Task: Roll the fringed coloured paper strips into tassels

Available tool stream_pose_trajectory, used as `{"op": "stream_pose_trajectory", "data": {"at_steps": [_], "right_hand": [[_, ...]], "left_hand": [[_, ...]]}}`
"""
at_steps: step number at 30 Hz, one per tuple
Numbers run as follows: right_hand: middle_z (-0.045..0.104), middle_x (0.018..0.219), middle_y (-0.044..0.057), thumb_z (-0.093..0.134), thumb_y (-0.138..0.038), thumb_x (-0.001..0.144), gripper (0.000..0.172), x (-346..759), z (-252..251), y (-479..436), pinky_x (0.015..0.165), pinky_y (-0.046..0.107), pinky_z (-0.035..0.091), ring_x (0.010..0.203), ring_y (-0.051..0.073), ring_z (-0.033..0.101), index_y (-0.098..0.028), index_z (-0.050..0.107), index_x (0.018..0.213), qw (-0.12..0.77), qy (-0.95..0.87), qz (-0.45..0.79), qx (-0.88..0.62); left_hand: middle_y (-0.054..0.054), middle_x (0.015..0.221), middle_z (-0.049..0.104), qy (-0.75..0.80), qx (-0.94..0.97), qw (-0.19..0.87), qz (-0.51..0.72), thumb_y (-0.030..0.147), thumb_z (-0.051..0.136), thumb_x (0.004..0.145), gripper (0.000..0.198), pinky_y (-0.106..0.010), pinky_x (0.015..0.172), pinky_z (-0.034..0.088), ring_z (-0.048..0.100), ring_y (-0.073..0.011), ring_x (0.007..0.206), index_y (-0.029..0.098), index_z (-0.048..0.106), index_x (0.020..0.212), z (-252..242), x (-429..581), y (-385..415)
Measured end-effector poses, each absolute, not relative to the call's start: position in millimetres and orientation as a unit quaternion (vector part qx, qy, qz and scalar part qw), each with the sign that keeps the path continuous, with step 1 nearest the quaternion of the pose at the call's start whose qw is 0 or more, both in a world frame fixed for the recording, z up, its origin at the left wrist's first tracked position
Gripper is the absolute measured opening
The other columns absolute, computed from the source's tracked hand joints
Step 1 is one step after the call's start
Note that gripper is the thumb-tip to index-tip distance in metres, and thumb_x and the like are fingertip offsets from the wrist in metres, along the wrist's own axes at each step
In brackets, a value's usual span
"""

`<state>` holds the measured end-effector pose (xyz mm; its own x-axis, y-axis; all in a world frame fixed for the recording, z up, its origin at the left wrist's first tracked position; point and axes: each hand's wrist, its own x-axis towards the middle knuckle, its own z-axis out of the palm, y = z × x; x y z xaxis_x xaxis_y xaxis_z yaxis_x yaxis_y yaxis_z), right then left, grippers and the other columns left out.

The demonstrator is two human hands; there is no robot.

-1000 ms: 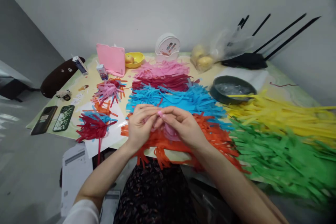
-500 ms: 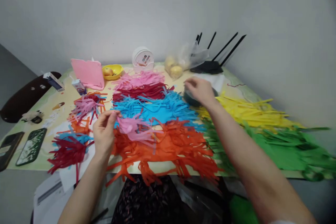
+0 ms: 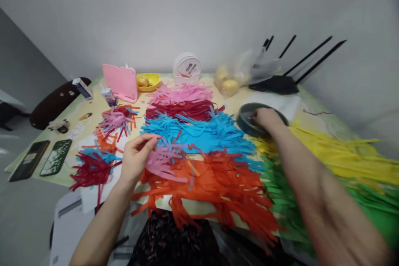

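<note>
My left hand [image 3: 139, 153] pinches the gathered end of a pink fringed paper tassel [image 3: 162, 164], whose strips hang over the orange fringed paper [image 3: 215, 176]. My right hand [image 3: 266, 118] reaches into a round dark dish [image 3: 249, 126]; its fingertips are bent down inside, and I cannot make out whether they hold anything. Behind the tassel lie blue [image 3: 199, 131], dark red [image 3: 183, 110] and pink fringed paper [image 3: 187, 91] in rows. Finished-looking bunches of mixed strips [image 3: 93, 170] lie left of my left hand.
Yellow [image 3: 339, 149] and green fringed paper [image 3: 370, 203] spread under and beyond my right forearm. At the back stand a pink tablet case [image 3: 120, 83], a yellow bowl [image 3: 154, 85], a white round holder [image 3: 187, 68] and a bag of yellow fruit [image 3: 229, 85]. Two phones [image 3: 56, 158] lie at the left.
My right hand has gone from above the dish's near-left rim down into the dish. My left hand still pinches the pink tassel. The whole view has shifted.
</note>
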<state>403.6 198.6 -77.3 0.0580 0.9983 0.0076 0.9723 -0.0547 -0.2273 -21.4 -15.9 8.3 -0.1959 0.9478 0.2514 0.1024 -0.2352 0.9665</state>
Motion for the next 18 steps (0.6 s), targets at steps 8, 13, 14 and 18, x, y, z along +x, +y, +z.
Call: {"op": "stream_pose_trajectory", "data": {"at_steps": [8, 13, 14, 18], "right_hand": [[0.069, 0.075, 0.016, 0.055, -0.03, 0.091, 0.021, 378, -37, 147, 0.08, 0.048, 0.051, 0.082, 0.032, 0.07, -0.018, 0.066, 0.078, 0.344, -0.629, 0.114, -0.687], [0.073, 0.083, 0.005, 0.063, -0.044, 0.089, 0.029, 280, -9, 48, 0.07, 0.03, 0.056, 0.072, 0.017, 0.07, -0.022, 0.07, 0.105, 0.441, -0.676, 0.215, -0.55], [0.073, 0.083, 0.004, 0.066, -0.044, 0.087, 0.028, 256, -4, 25, 0.067, 0.03, 0.057, 0.071, 0.017, 0.07, -0.022, 0.07, 0.104, 0.476, -0.672, 0.278, -0.494], [0.074, 0.082, 0.003, 0.074, -0.041, 0.082, 0.022, 182, 7, -39, 0.066, 0.027, 0.06, 0.072, 0.016, 0.072, -0.022, 0.069, 0.091, 0.52, -0.617, 0.469, -0.359]], "left_hand": [[-0.005, 0.087, 0.076, 0.52, 0.563, 0.348, 0.54, 0.03, 0.069, 0.085, 0.018, -0.026, 0.075, 0.055, 0.069, -0.0155, 0.076, 0.019, 0.079, 0.095, 16, -24, -35], [-0.003, 0.079, 0.074, 0.545, 0.565, 0.319, 0.531, 0.029, 0.071, 0.082, 0.012, -0.025, 0.075, 0.054, 0.068, -0.0155, 0.075, 0.018, 0.075, 0.083, 18, -15, -53], [-0.003, 0.078, 0.074, 0.546, 0.573, 0.307, 0.529, 0.028, 0.07, 0.083, 0.011, -0.025, 0.076, 0.053, 0.068, -0.0156, 0.076, 0.018, 0.075, 0.082, 18, -12, -58], [-0.003, 0.081, 0.073, 0.535, 0.588, 0.286, 0.535, 0.025, 0.067, 0.084, 0.009, -0.025, 0.076, 0.052, 0.067, -0.015, 0.077, 0.018, 0.073, 0.082, 18, -5, -75]]}}
